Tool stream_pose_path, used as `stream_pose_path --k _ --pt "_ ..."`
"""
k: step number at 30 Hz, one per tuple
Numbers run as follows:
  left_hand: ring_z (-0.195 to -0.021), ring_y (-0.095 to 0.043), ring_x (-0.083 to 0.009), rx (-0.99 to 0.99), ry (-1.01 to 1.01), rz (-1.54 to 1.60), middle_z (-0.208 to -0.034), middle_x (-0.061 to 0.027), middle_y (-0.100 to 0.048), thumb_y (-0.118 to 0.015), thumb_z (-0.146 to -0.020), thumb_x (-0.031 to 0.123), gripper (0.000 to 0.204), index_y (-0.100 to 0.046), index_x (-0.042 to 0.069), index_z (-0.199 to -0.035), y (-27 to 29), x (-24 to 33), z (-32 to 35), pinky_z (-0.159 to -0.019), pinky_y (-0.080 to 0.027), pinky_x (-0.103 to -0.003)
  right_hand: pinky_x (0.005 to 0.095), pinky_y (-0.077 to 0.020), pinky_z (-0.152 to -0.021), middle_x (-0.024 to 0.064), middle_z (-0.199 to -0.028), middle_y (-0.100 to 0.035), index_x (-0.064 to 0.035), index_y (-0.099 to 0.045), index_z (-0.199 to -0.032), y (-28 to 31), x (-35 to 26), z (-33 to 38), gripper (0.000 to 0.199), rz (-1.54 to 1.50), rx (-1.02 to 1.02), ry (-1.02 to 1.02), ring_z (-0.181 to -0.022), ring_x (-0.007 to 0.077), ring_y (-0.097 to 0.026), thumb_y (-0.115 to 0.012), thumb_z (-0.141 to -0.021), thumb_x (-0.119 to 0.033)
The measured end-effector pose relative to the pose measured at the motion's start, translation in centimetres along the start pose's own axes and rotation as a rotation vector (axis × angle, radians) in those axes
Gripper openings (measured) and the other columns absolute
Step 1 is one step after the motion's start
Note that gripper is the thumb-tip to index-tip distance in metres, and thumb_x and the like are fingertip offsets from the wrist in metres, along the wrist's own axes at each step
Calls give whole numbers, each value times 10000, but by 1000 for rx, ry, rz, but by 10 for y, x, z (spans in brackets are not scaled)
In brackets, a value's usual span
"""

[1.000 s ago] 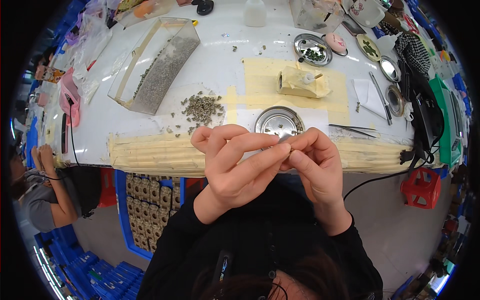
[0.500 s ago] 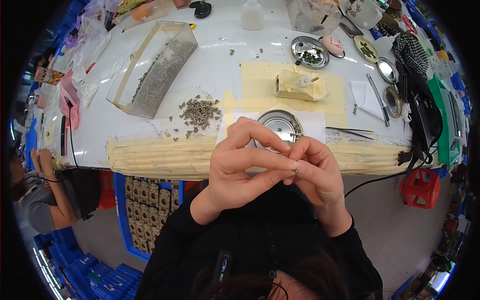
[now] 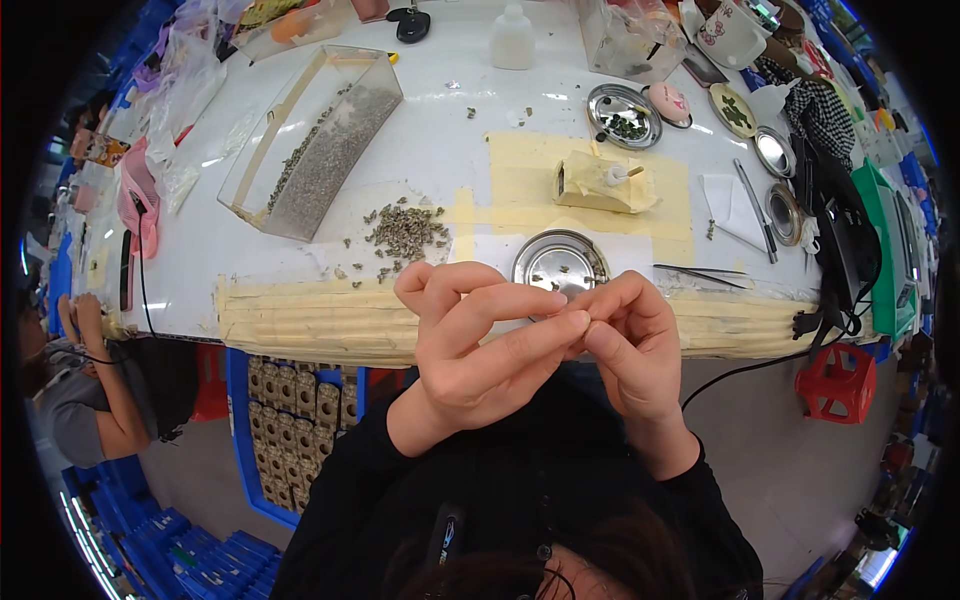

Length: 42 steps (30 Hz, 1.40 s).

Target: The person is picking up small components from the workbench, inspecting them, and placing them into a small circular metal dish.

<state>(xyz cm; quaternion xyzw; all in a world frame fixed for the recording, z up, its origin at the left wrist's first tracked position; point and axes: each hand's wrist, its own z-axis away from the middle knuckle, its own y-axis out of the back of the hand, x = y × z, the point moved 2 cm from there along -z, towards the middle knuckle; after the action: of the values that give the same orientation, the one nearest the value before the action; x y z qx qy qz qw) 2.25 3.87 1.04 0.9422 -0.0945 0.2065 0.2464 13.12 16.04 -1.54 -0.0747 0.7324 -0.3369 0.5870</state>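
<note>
Over the table's front edge, my left hand (image 3: 482, 345) and my right hand (image 3: 638, 345) meet fingertip to fingertip. Each is closed in a pinch; what lies between the tips is too small and covered to make out. Just behind them stands a round metal dish (image 3: 528, 256) on white paper, holding a few tiny pieces. A heap of small grey-green metallic parts (image 3: 408, 230) lies loose to the left. Tweezers (image 3: 700, 270) rest right of the dish. Farther back sits a tape-wrapped block (image 3: 590, 195) with a small white nozzle-like piece on top.
A clear bin (image 3: 345, 165) of small parts stands at left. Metal dishes (image 3: 625, 112), a squeeze bottle (image 3: 512, 40), a pen-like tool (image 3: 752, 205) and a green tray (image 3: 880, 250) surround the workspace. Below are a blue crate (image 3: 240, 430) and red stool (image 3: 838, 385); a person (image 3: 100, 410) sits left.
My left fingers have shifted over the pinch point, hiding the tiny piece glimpsed there before. Left ring and little fingers now spread out farther left. The table view has slid slightly downward.
</note>
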Motion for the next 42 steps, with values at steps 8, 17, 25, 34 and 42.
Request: stream_pose_path --k 8,17,25,34,42 --pt "-800 -511 -149 5 41 -92 -930 68 -657 -789 -568 69 355 -752 167 -907 0 1 4 -792 -284 -331 272 -557 -790 119 -955 -652 36 -569 -1008 -9 0 3 127 431 127 233 -879 149 -655 -620 -893 21" --pt "-846 -544 -161 -119 325 639 -929 24 -661 -790 -667 55 254 -760 157 -898 -7 -18 8 -789 -367 -299 266 -552 -771 91 -903 -645 22 -581 -978 0 0 -4 126 -193 -47 -241 -807 150 -659 -634 -907 -68" --pt "-842 -535 -149 -105 229 487 -950 31 -659 -799 -644 86 265 -752 137 -899 -2 -14 5 -800 -344 -301 268 -546 -768 100 -970 -641 30 -595 -951 2 -1 -1 102 -79 -68 -156 -841 149 -652 -638 -902 -48" --pt "-781 -498 -171 -20 13 -104 -892 36 -657 -789 -597 28 311 -742 133 -886 1 8 2 -729 -354 -298 264 -545 -769 112 -965 -643 26 -578 -940 -7 -5 2 86 351 59 189 -843 142 -643 -634 -898 -25" --pt "-839 -542 -171 -152 472 949 -931 -7 -669 -791 -726 71 161 -739 98 -876 -10 -15 11 -757 -381 -315 262 -543 -737 92 -893 -642 12 -578 -942 2 2 2 110 -218 -108 -210 -793 149 -651 -657 -889 -45"
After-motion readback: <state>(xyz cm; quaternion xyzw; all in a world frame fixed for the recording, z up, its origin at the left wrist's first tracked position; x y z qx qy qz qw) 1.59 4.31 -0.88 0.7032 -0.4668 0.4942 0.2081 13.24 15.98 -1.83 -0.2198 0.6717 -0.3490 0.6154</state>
